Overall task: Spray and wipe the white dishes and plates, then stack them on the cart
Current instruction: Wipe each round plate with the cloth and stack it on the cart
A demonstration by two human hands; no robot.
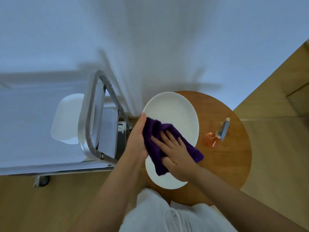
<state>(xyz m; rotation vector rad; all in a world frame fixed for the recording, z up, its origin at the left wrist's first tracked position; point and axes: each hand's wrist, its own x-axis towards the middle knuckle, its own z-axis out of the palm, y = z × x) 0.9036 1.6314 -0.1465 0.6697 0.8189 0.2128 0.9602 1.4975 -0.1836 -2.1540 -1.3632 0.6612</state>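
A large white plate (173,111) is tilted up above the round wooden table (229,168). My left hand (136,139) grips its left rim, thumb on the upper edge. A purple cloth (153,133) lies across the lower part of the plate. My right hand (178,156) presses flat on the cloth with fingers spread. A second white plate (164,181) lies on the table under the cloth and my right hand, partly hidden. An upturned white bowl (66,118) stands on the cart's white top (30,139) at the left.
An orange spray bottle (215,136) with a grey-blue head lies on the table right of the plates. The cart's metal handle (87,118) rises between the bowl and my left hand. A cart wheel (42,180) sits on the wooden floor. A white wall stands behind.
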